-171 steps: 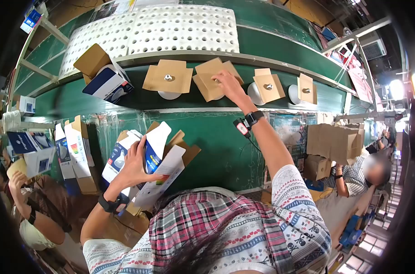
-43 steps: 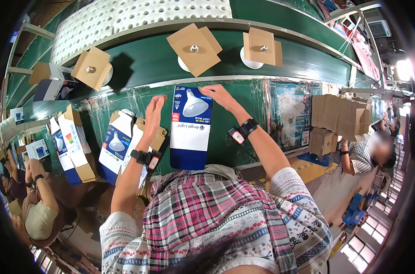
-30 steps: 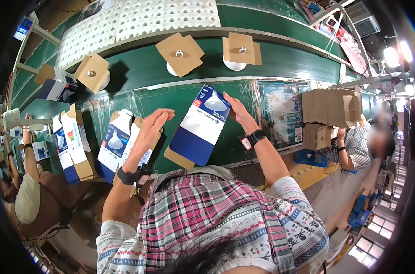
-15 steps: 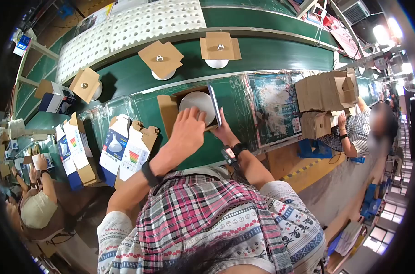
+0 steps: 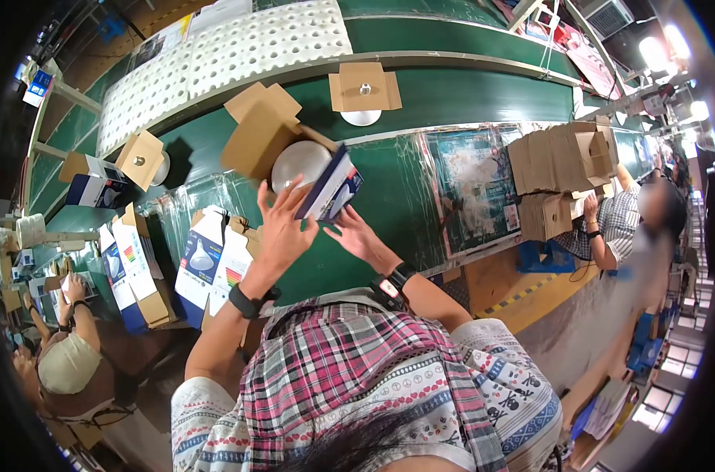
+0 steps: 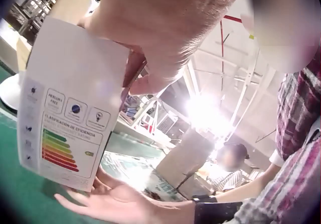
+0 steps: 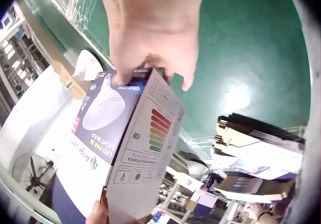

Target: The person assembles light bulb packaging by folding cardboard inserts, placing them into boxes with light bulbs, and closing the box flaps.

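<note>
A printed light bulb box (image 5: 331, 185), its end open, is tilted in front of the person. A round white bulb face (image 5: 301, 161) fills its opening, next to a raised brown flap (image 5: 255, 145). The left hand (image 5: 285, 232) grips the box's edge at the open end, fingers in front of the bulb face. At the opposite end, the right hand (image 5: 363, 238) touches the box with its fingers, thumb held apart, as the right wrist view shows. The efficiency-label side (image 6: 62, 148) of the box shows in the left wrist view.
Bulbs with cardboard inserts (image 5: 365, 90) stand along the green belt (image 5: 483, 90). Flattened box sleeves (image 5: 204, 259) lie at left, with another stack (image 5: 133, 267) beyond. Stacked brown cardboard (image 5: 562, 161) stands at right. A white perforated foam board (image 5: 224, 55) lies behind the rail. Other people work on both sides.
The box has tipped and moved left since half a second ago. The left hand has gone from over the bulb face to the box's edge, the right hand to its lower end.
</note>
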A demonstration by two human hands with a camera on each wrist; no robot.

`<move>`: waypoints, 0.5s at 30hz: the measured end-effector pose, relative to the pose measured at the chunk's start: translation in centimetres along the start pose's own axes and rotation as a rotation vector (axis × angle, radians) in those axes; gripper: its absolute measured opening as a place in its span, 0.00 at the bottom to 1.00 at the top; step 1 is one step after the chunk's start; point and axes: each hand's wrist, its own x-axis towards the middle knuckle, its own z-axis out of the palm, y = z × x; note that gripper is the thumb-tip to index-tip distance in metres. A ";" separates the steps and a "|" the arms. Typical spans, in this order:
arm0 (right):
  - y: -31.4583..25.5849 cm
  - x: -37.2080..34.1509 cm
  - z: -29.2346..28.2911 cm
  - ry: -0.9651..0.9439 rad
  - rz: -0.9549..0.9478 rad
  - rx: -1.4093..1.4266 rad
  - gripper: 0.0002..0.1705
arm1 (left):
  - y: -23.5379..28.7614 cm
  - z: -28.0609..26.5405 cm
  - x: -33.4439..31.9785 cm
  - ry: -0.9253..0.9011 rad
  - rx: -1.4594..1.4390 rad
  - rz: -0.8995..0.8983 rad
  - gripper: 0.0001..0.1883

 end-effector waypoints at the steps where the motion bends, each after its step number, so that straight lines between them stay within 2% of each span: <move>1: -0.5 0.0 -1.2 -0.001 0.040 -0.196 0.29 | -0.8 0.0 -0.1 -0.025 -0.039 -0.004 0.17; 2: -1.4 -0.2 -1.7 -0.005 0.081 -0.393 0.32 | -1.9 0.2 -0.3 -0.049 -0.077 -0.008 0.16; 3: -2.4 -0.7 -2.2 0.131 0.099 -0.446 0.36 | -3.5 1.1 -0.8 -0.112 -0.112 -0.024 0.15; 5: -5.3 -1.2 -1.7 0.429 0.069 -0.576 0.42 | -4.9 1.9 -1.1 -0.263 -0.043 0.061 0.15; 6: -4.7 0.6 -6.8 0.505 -0.363 -1.294 0.43 | -5.4 2.1 -1.1 -0.339 -0.010 0.106 0.15; 7: -7.6 -1.5 -2.3 0.513 -0.636 -1.525 0.45 | -5.4 2.5 -1.0 -0.360 -0.032 0.133 0.20; 8: -10.1 -2.7 2.1 0.432 -0.777 -1.646 0.45 | -4.9 2.4 -0.6 -0.327 -0.121 0.139 0.22; 10: -13.6 -4.3 6.1 0.013 -0.759 -1.887 0.45 | -3.8 1.0 0.2 -0.262 -0.296 0.152 0.25; 13: -15.3 -5.0 9.3 -0.285 -0.605 -2.116 0.44 | -4.3 -1.7 1.3 -0.034 -0.295 0.072 0.29; 15: -16.0 -4.1 11.2 -0.462 -0.613 -2.197 0.43 | -7.5 -2.2 2.2 0.094 -0.325 -0.062 0.23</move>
